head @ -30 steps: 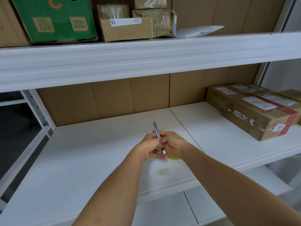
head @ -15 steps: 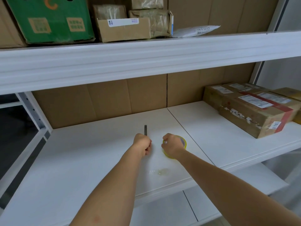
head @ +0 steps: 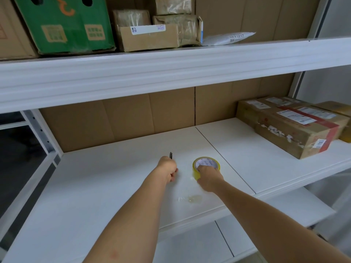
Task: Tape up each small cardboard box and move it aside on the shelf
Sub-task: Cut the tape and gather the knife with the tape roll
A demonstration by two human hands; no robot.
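Mid-shelf (head: 117, 186), the left hand (head: 168, 170) clenches a utility knife (head: 171, 155); just beside it, the right hand (head: 208, 177) grips a yellow tape roll (head: 207, 163) lying flat.

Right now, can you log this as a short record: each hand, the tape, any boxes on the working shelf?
left hand: grips a thin dark tool, tip pointing away, over the shelf
right hand: on the near side of the tape roll
tape roll: yellow, lying flat on the shelf
taped boxes: at the shelf's right end, apart from both hands
box in front of hands: none visible
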